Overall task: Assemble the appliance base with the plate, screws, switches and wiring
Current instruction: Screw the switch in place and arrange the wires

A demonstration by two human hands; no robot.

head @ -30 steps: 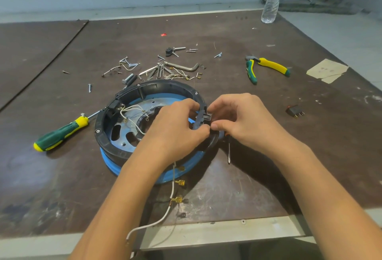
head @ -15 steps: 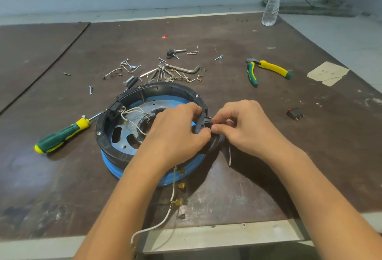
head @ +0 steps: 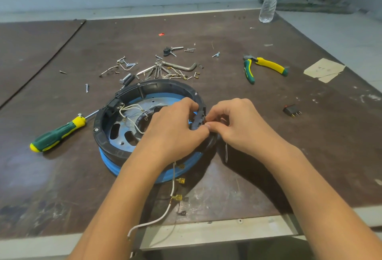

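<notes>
1. Since a second ago, both hands have dropped lower onto the right side of the rim, and the small black switch part that stood up between the fingers now sits down against the rim of the appliance base [head: 115, 141].
2. The left hand [head: 175, 129] curls over the rim from inside; the right hand [head: 237, 127] meets it from outside. Their fingertips come together, pinched on the black switch part [head: 198, 119] at the rim.
3. Judgement: the switch is being pressed into its slot; whether it has seated fully cannot be told, since fingers cover it.
4. The base lies on the table [head: 268, 177], its metal plate [head: 128, 133] showing inside with white wires [head: 130, 112] looped near the left rim.
5. A white lead with brass terminals [head: 177, 197] trails toward the table edge, unconnected.
6. A spare switch [head: 291, 110], screwdriver [head: 55, 135], pliers [head: 262, 66] and loose screws [head: 157, 69] lie apart from the hands.
</notes>
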